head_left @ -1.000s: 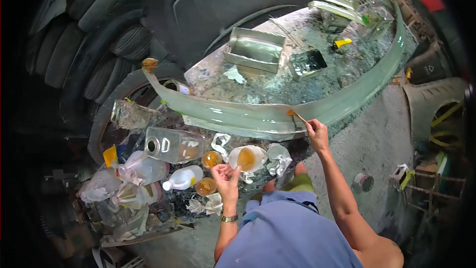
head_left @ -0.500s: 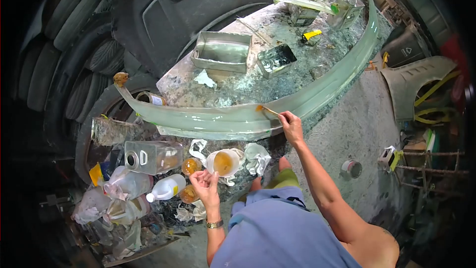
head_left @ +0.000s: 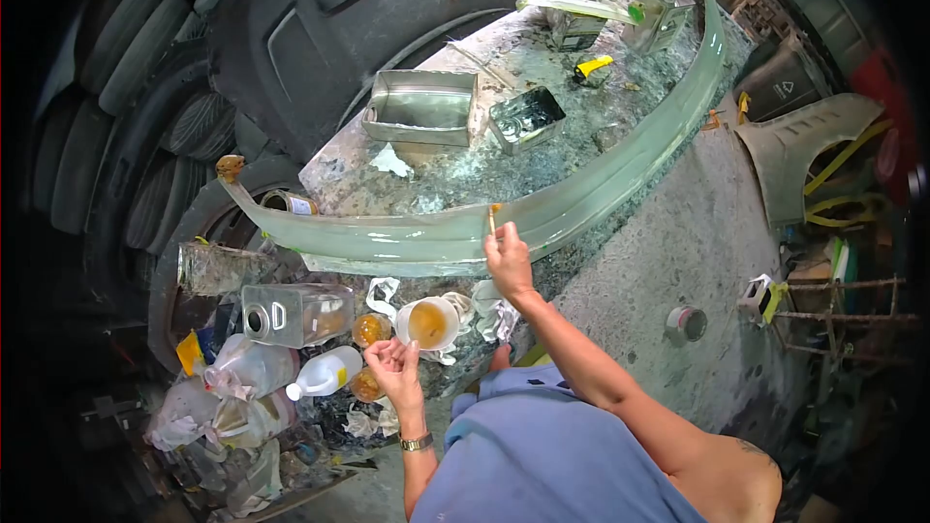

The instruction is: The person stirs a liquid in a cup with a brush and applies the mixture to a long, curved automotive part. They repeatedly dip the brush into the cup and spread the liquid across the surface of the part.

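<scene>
In my left hand (head_left: pixel 395 373), a white plastic cup (head_left: pixel 415 302) tilts towards me with amber liquid inside; thumb and fingers pinch its near rim. My right hand (head_left: pixel 510 260) is closed around a small brush (head_left: pixel 492 221) with a thin handle. The brush's orange-stained tip touches the upper edge of a long, curved, pale green glossy panel (head_left: pixel 387 240). That panel arcs across the worktable from the left to the far right. Just left of the cup sit two round amber containers (head_left: pixel 371 330), partly hidden by my left hand.
Metal trays (head_left: pixel 422 108), a dark-stained tin (head_left: pixel 527 120) and a yellow-handled tool (head_left: pixel 593 68) lie behind the panel. A metal can (head_left: pixel 300 316), a white jug (head_left: pixel 327 373) and crumpled paper (head_left: pixel 494 310) crowd the near left. A paint tin (head_left: pixel 686 323) stands on the floor.
My right hand has moved left and towards me, and the brush has turned from slanted to nearly upright at the panel's edge. The left hand with the cup has shifted slightly left.
</scene>
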A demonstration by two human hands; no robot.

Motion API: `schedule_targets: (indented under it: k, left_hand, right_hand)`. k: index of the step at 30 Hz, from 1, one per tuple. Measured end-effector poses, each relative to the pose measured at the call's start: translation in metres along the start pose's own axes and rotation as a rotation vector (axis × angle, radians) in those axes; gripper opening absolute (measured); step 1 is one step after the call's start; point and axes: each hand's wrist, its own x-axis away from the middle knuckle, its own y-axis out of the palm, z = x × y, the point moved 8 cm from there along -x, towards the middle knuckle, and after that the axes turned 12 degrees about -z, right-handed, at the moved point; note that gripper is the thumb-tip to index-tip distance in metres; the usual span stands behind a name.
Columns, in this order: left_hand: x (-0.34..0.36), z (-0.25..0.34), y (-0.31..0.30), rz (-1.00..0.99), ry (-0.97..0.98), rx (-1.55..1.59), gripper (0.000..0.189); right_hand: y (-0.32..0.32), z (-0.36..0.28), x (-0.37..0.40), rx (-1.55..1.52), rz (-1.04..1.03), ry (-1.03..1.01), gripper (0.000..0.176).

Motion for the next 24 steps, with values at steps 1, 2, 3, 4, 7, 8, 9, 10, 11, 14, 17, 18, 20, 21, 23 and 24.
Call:
schedule_targets:
  k: [1, 2, 3, 4, 7, 8, 9, 10, 11, 14, 17, 18, 20, 21, 23, 24]
  left_hand:
    - [0.000, 0.001, 0.000, 0.000, 0.001, -0.001, 0.039]
    - [0.001, 0.003, -0.001, 0.022, 0.000, 0.012, 0.041]
    - [0.003, 0.004, -0.002, 0.044, -0.002, 0.027, 0.042]
    - [0.004, 0.005, -0.001, 0.045, -0.003, 0.033, 0.042]
    - [0.008, 0.006, -0.002, 0.076, 0.013, 0.054, 0.043]
    - [0.010, 0.000, -0.004, 0.075, 0.003, 0.053, 0.044]
    - [0.012, -0.002, -0.008, 0.079, -0.006, 0.049, 0.045]
    - [0.013, 0.003, -0.005, 0.077, 0.003, 0.056, 0.045]
    - [0.016, 0.003, -0.005, 0.089, 0.009, 0.089, 0.046]
    - [0.023, 0.009, 0.001, 0.102, 0.033, 0.084, 0.041]
    - [0.027, 0.006, 0.006, 0.144, 0.012, 0.051, 0.043]
    - [0.031, 0.006, 0.010, 0.169, 0.008, 0.052, 0.043]
    - [0.035, 0.009, 0.019, 0.210, 0.026, 0.038, 0.041]
    - [0.037, 0.009, 0.027, 0.217, 0.018, 0.037, 0.041]
    - [0.043, 0.014, 0.039, 0.303, 0.052, 0.022, 0.041]
    - [0.044, 0.015, 0.048, 0.318, 0.037, 0.029, 0.040]
  right_hand:
    - [0.008, -0.009, 0.001, -0.004, -0.026, -0.019, 0.017]
    - [0.011, -0.017, 0.002, -0.006, -0.052, -0.039, 0.017]
    - [0.007, -0.023, 0.006, -0.004, -0.050, -0.040, 0.017]
    - [0.008, -0.037, 0.011, 0.061, -0.110, -0.117, 0.017]
    - [-0.001, -0.054, 0.024, 0.152, -0.155, -0.299, 0.015]
    - [-0.010, -0.044, 0.022, 0.126, -0.213, -0.203, 0.015]
    - [-0.017, -0.036, 0.021, 0.099, -0.275, -0.108, 0.015]
    - [-0.033, -0.033, 0.020, 0.103, -0.269, -0.106, 0.015]
    - [-0.042, -0.033, 0.018, 0.107, -0.256, -0.102, 0.015]
    - [-0.039, -0.047, 0.008, 0.157, -0.318, -0.113, 0.015]
    - [0.019, -0.074, -0.007, 0.123, -0.499, -0.208, 0.017]
    - [0.039, -0.079, -0.015, 0.138, -0.483, -0.266, 0.017]
    - [0.043, -0.071, -0.030, 0.148, -0.475, -0.319, 0.017]
    - [0.038, -0.062, -0.036, 0.201, -0.472, -0.275, 0.017]
    - [0.022, -0.044, -0.045, 0.251, -0.485, -0.234, 0.016]
    - [0.002, -0.031, -0.047, 0.255, -0.480, -0.216, 0.017]
